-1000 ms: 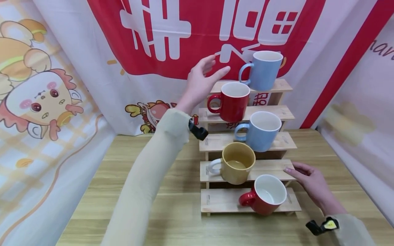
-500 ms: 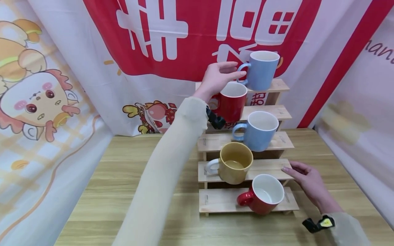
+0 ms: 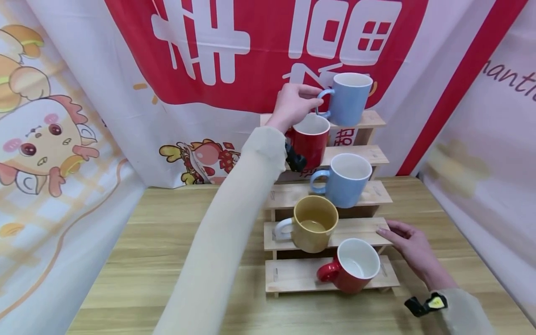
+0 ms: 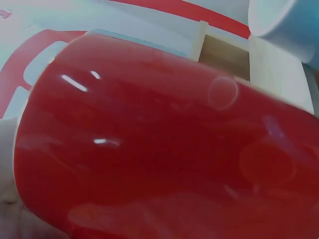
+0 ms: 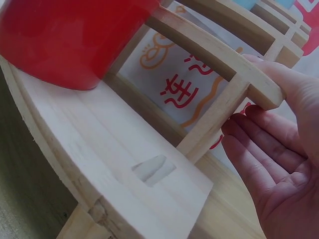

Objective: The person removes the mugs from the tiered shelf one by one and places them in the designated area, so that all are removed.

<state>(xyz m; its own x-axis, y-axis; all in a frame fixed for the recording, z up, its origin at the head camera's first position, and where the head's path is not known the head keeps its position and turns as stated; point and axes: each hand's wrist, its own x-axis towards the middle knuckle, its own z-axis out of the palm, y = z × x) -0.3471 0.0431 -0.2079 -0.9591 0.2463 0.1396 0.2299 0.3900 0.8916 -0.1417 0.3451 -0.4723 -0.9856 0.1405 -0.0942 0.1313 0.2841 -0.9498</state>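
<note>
Left hand [image 3: 294,103], spread and apart from the mug one second earlier, now pinches the light-blue cylindrical ceramic mug [image 3: 351,100] by its handle: reach has become grasp. The mug stands on the top tier of the five-tier pale wooden rack [image 3: 291,275]; right hand [image 3: 413,249] grips the second-lowest tier's end.

Left arm [image 3: 224,228] stretched long and forward, sleeved to the wrist | left hand [image 3: 294,102] sat the higher and farther out, fingertips pointing rightward, thumb drawn in beneath, pinching | right arm [image 3: 462,311] showed only its sleeve end, low at right | right hand [image 3: 412,249] gripped, thumb above, fingers [image 5: 256,149] below, palm partly visible
</note>
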